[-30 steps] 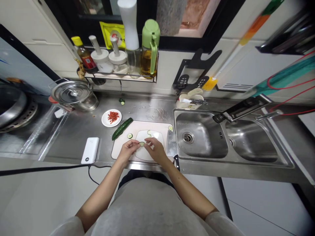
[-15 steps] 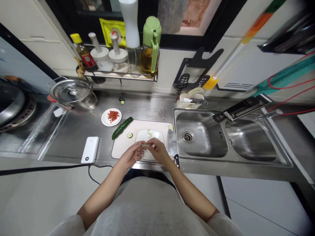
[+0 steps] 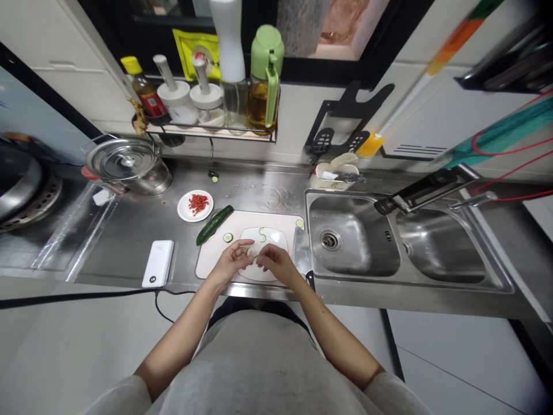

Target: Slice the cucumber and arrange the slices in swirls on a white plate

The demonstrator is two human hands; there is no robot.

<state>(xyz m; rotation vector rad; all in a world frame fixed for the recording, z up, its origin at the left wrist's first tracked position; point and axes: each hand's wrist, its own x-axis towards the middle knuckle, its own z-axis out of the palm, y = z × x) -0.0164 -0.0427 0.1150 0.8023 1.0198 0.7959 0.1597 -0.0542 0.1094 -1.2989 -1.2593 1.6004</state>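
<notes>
Both hands are over a white plate [image 3: 272,271] on the pale cutting board [image 3: 207,259]. My left hand [image 3: 234,259] has its fingers closed round a small pale green piece, apparently cucumber [image 3: 249,252]. My right hand [image 3: 275,262] pinches something thin and green beside it, too small to make out clearly. Thin curved cucumber strips [image 3: 262,235] lie on the plate's far part. A whole cucumber [image 3: 215,225] rests across the board's left edge, with a cucumber slice [image 3: 228,237] near it. Another slice [image 3: 299,223] sits at the far right corner, above the cleaver [image 3: 302,251].
A small plate of red pieces [image 3: 184,211] is behind the board. A white power bank [image 3: 158,264] lies at the left, and a lidded steel pot [image 3: 149,173] stands farther back. The double sink [image 3: 354,236] is on the right.
My hands have drawn slightly apart at the fingertips. The left fingers have spread and lifted a little, and a small pale piece now shows by them.
</notes>
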